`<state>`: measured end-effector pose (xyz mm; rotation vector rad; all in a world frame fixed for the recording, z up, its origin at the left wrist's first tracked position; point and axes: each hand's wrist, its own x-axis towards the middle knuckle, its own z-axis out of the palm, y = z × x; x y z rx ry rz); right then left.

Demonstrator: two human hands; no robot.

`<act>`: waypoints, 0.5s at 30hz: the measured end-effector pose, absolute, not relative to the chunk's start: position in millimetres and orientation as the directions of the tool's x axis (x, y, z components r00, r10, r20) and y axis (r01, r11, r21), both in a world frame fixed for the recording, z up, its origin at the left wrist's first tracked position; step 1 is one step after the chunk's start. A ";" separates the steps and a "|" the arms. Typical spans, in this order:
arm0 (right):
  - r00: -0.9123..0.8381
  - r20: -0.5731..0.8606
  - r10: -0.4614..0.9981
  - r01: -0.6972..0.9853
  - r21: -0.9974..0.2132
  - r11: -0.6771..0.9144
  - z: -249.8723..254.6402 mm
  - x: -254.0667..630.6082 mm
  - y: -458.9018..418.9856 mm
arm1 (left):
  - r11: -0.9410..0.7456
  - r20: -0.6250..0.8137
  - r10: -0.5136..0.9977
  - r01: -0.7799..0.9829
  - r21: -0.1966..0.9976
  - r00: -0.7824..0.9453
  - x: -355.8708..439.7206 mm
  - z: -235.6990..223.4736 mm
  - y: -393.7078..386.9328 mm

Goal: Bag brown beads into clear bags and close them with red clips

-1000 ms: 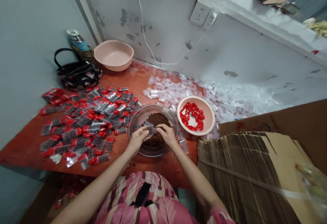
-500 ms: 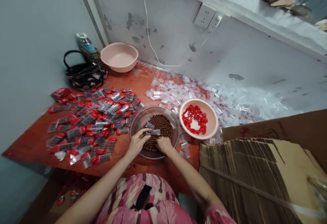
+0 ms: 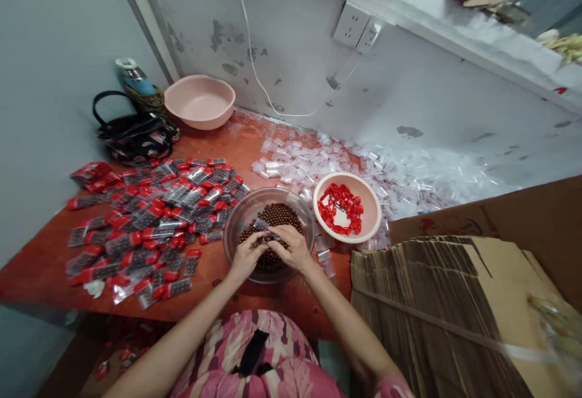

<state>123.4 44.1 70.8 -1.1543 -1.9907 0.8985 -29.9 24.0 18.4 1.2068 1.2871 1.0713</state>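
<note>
Both hands meet over a clear plastic bowl point(image 3: 231, 219) of small brown beads point(image 3: 284, 216). My left hand point(image 3: 247, 257) is closed on a small clear plastic case point(image 3: 264, 239), held low over the beads. At the case's near side, the fingers of my right hand point(image 3: 293, 248) are pinched together and touch it; whatever sits between them is hidden. Another small clear case point(image 3: 260, 224) lies on the beads just behind the fingers. To the right stands a pink bowl point(image 3: 375, 222) with red plastic caps point(image 3: 339, 195) in it.
Filled cases with red caps point(image 3: 154, 216) are heaped on the red table point(image 3: 204, 289) at left. Loose clear cases point(image 3: 295, 165) spread along the wall. A pink basin point(image 3: 200, 104) and black handbag point(image 3: 136, 137) stand at back left; stacked cardboard point(image 3: 422, 295) fills the right.
My right hand has come up from the beads to the case in my left hand. The left hand stays over the bowl. The whole view has shifted slightly.
</note>
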 end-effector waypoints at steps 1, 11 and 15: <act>-0.365 0.195 0.910 0.427 -0.834 0.349 68.4 125.9 44.2 | 0.107 -0.110 0.993 0.068 0.992 0.046 -30.1 19.0 24.1; 0.435 -0.046 0.899 0.669 -0.652 -0.357 19.2 263.5 104.0 | 0.146 -0.150 0.978 0.038 0.989 0.147 -36.8 19.3 30.3; 0.500 -0.150 0.853 0.673 -0.553 -0.492 3.0 296.7 133.2 | 0.161 -0.175 0.977 0.116 0.980 0.124 -35.6 21.1 35.1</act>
